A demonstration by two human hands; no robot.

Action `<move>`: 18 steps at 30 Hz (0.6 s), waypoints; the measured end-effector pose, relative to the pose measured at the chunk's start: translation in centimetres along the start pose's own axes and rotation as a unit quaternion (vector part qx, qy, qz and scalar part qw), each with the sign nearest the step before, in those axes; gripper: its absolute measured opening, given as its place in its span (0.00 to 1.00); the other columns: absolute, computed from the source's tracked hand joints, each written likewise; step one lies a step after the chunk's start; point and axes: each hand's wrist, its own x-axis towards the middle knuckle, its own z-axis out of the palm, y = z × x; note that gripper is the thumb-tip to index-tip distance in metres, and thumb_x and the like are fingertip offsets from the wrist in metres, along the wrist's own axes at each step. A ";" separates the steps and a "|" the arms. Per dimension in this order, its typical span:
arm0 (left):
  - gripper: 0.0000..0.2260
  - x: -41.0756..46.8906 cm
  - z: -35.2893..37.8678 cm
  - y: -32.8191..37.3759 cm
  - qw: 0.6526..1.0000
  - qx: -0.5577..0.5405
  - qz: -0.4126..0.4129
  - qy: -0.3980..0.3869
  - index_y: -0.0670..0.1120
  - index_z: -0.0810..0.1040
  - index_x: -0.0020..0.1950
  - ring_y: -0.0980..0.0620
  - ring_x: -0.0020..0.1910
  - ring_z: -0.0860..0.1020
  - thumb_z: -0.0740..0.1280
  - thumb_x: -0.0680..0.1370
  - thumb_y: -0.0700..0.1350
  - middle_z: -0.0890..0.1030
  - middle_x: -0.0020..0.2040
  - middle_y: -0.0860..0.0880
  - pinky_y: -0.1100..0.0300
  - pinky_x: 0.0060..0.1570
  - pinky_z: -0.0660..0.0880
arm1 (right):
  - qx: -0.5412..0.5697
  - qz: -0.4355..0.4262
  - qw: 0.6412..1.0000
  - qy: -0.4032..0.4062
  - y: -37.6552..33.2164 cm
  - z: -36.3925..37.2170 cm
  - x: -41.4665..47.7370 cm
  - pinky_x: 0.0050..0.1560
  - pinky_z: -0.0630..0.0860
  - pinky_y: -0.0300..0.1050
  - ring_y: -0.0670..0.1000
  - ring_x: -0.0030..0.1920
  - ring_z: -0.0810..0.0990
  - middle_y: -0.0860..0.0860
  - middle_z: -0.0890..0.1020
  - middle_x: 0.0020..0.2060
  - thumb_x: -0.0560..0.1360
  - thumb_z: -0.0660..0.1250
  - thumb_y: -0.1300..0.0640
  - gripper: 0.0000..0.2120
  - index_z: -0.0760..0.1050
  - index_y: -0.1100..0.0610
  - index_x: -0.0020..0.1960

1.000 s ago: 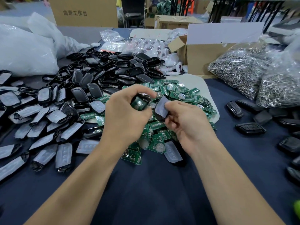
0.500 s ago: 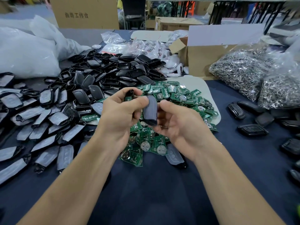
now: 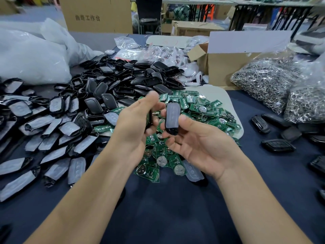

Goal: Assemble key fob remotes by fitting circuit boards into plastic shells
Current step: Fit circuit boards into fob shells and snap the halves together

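Dark blue tabletop carries all stock. Far left: white plastic bag. Far right: open cardboard box, with clear bags of metal rings beside it. Left half: heap of black shells and film-covered shell halves. Centre: pile of green circuit boards, under both hands. Right edge: closed fobs, lying apart.

Left hand: fingers curled round a black shell part, seen edge-on; contents cannot be told.

Right hand: thumb and fingertips pinch a shell half, held upright with its filmed face toward the camera. Both parts are held above the boards, just beside each other.
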 end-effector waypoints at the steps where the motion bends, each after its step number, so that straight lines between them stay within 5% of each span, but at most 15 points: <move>1: 0.12 0.1 -0.1 0.2 0.999 -0.033 -0.018 -0.002 0.44 0.81 0.54 0.56 0.30 0.73 0.65 0.84 0.52 0.84 0.45 0.47 0.67 0.25 0.66 | 0.009 0.000 1.000 0.003 0.0 -0.1 0.1 0.47 0.80 0.43 0.52 0.45 0.82 0.59 0.83 0.52 0.75 0.69 0.56 0.17 0.83 0.62 0.61; 4: 0.13 0.3 -0.3 0.5 0.992 -0.111 -0.050 -0.021 0.40 0.78 0.60 0.54 0.35 0.76 0.56 0.85 0.42 0.83 0.46 0.45 0.64 0.29 0.72 | 0.032 -0.005 0.999 0.028 -0.1 -0.3 0.2 0.49 0.80 0.43 0.53 0.46 0.81 0.58 0.83 0.50 0.74 0.69 0.56 0.16 0.85 0.62 0.58; 8: 0.13 0.6 -0.4 0.4 0.996 -0.066 -0.058 -0.027 0.34 0.76 0.60 0.47 0.46 0.84 0.56 0.81 0.27 0.84 0.57 0.37 0.61 0.42 0.82 | 0.060 -0.016 0.997 0.049 -0.2 -0.4 0.4 0.48 0.81 0.43 0.53 0.46 0.81 0.59 0.84 0.51 0.72 0.70 0.57 0.14 0.87 0.62 0.54; 11: 0.14 0.6 -0.6 0.0 0.997 -0.038 -0.043 -0.052 0.34 0.75 0.64 0.45 0.51 0.86 0.60 0.81 0.26 0.85 0.59 0.37 0.57 0.49 0.84 | 0.058 -0.027 0.997 0.053 -0.4 -0.5 0.4 0.47 0.82 0.42 0.52 0.46 0.82 0.59 0.85 0.51 0.72 0.70 0.57 0.14 0.87 0.61 0.53; 18: 0.13 0.4 -0.7 0.0 0.999 -0.006 -0.035 -0.029 0.39 0.78 0.62 0.44 0.48 0.87 0.69 0.78 0.30 0.87 0.53 0.40 0.58 0.43 0.85 | 0.036 -0.101 0.989 0.106 -0.2 -0.5 0.8 0.49 0.83 0.42 0.53 0.46 0.86 0.58 0.87 0.49 0.69 0.72 0.59 0.14 0.84 0.60 0.54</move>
